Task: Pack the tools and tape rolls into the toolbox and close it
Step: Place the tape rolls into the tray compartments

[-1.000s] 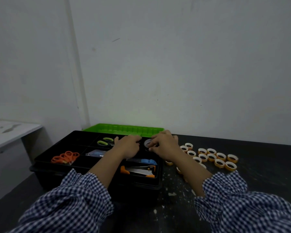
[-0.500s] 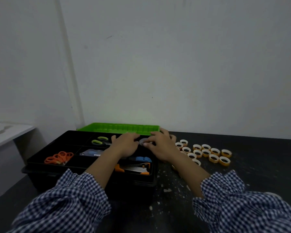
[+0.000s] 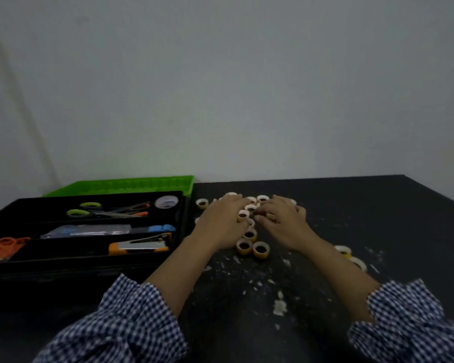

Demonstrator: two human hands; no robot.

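Tape rolls (image 3: 260, 249) clustered on worktop (image 3: 357, 205) beside open toolbox (image 3: 63, 268); my left hand (image 3: 220, 222), right hand (image 3: 283, 222) over them, grip unclear.

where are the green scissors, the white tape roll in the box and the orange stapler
green scissors (image 3: 90, 205) head view, upper handle loop
white tape roll (image 3: 158, 202) head view, left rim
orange stapler (image 3: 139, 245) head view, silver body

Just right of the toolbox (image 3: 63, 268), tape rolls (image 3: 260, 249) crowd your path; farther right of it, the dark tabletop (image 3: 378, 205) gives you open passage.
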